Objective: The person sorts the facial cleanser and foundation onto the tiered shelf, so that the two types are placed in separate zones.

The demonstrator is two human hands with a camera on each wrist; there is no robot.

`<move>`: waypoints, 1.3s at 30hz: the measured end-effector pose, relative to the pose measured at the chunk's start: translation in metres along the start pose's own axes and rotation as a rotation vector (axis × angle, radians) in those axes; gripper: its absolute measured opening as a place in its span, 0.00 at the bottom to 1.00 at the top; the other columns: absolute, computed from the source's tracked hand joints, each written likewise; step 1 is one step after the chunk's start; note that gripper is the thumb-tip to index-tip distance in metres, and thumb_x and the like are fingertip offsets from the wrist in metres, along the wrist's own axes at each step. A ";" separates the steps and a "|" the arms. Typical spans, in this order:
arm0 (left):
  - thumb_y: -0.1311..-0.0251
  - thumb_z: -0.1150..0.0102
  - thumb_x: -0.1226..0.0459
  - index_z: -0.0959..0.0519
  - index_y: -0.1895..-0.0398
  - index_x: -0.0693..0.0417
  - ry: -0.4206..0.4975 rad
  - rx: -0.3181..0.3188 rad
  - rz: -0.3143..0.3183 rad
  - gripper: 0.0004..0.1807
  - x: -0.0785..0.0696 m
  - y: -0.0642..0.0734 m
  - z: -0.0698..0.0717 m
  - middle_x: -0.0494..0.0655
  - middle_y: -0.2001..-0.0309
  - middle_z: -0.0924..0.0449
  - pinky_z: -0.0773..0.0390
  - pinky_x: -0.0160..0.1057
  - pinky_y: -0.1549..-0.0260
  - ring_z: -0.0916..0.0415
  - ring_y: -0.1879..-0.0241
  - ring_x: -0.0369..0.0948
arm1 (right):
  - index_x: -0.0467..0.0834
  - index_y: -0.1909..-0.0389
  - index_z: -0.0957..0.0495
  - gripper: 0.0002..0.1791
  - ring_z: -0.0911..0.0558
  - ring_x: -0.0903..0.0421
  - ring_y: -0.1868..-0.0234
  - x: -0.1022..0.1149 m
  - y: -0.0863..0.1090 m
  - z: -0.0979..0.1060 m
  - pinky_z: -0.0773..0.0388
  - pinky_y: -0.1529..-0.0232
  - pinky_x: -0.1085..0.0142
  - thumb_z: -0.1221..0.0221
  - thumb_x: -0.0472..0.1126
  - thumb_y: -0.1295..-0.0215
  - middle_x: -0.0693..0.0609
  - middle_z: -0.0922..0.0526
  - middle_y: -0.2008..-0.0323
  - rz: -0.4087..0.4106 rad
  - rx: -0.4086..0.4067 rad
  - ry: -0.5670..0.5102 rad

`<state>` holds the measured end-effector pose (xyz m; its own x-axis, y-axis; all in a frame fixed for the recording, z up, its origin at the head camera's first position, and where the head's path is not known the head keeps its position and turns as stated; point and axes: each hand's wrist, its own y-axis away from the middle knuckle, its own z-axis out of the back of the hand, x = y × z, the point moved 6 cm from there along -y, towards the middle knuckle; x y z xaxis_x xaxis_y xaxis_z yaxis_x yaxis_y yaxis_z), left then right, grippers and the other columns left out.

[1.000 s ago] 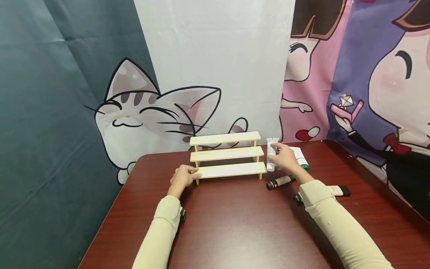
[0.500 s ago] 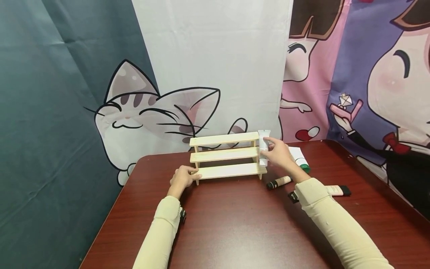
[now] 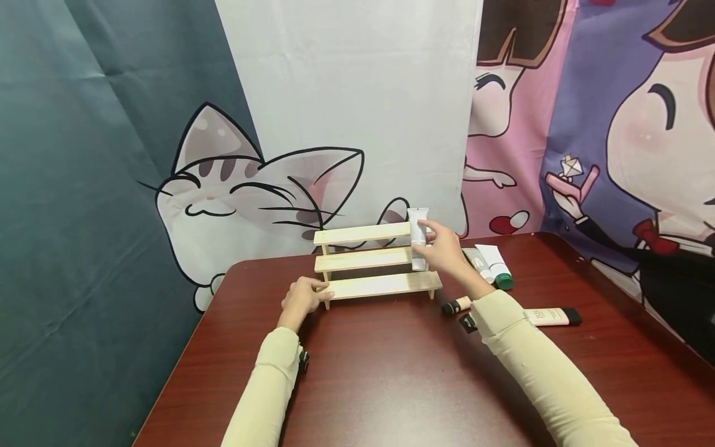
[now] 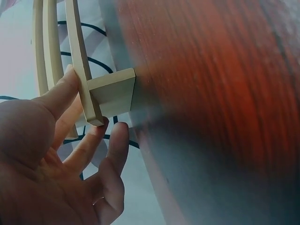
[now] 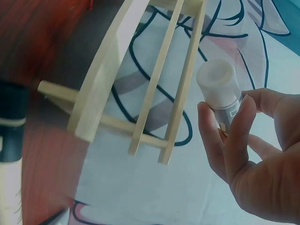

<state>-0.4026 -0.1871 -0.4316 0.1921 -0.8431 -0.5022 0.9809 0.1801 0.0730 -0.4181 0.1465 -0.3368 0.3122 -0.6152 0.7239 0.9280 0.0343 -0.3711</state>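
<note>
A pale wooden three-step rack [image 3: 363, 259] stands toward the back of the table. My left hand [image 3: 301, 299] pinches the left end of its lowest step; in the left wrist view the thumb [image 4: 63, 91] lies against the board with fingers on its other side. My right hand [image 3: 449, 249] grips a white squeeze tube [image 3: 416, 239], upright with its cap down, in front of the right part of the upper steps. From the right wrist view, the tube's white cap [image 5: 218, 84] appears apart from the rack; fingers hide much of its body.
On the reddish-brown table [image 3: 368, 372], right of the rack, lie a white tube with a green cap [image 3: 494, 264], a pale tube [image 3: 478, 264], a small beige tube with black cap [image 3: 457, 305] and a flat beige tube [image 3: 547, 317]. A black cap [image 3: 468, 322] shows beside my right sleeve.
My right hand has lifted the white tube from beside the rack and carried it left, in front of the upper steps. The left hand stays at the rack's lowest step.
</note>
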 end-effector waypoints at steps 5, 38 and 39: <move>0.46 0.30 0.43 0.17 0.45 0.25 0.003 -0.002 -0.001 0.22 0.001 -0.001 -0.001 0.53 0.38 0.23 0.30 0.44 0.72 0.21 0.58 0.51 | 0.43 0.32 0.28 0.35 0.19 0.54 0.75 0.010 -0.004 -0.008 0.23 0.75 0.67 0.34 0.34 0.44 0.36 0.16 0.61 0.022 -0.001 -0.002; 0.46 0.31 0.43 0.16 0.46 0.26 -0.012 0.000 0.006 0.22 -0.001 -0.003 -0.001 0.53 0.38 0.23 0.28 0.46 0.70 0.20 0.57 0.52 | 0.47 0.29 0.35 0.38 0.20 0.45 0.75 0.038 -0.028 -0.045 0.24 0.80 0.64 0.34 0.34 0.41 0.36 0.19 0.48 0.087 -0.075 -0.077; 0.46 0.31 0.43 0.16 0.46 0.25 -0.015 -0.001 0.004 0.22 -0.001 -0.003 -0.001 0.52 0.38 0.23 0.28 0.46 0.69 0.20 0.57 0.51 | 0.47 0.28 0.35 0.39 0.20 0.44 0.74 0.039 -0.029 -0.046 0.24 0.79 0.63 0.34 0.34 0.41 0.37 0.19 0.49 0.086 -0.078 -0.074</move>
<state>-0.4056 -0.1866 -0.4323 0.1969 -0.8497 -0.4892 0.9800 0.1844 0.0742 -0.4419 0.0854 -0.3245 0.4069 -0.5531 0.7270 0.8792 0.0213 -0.4759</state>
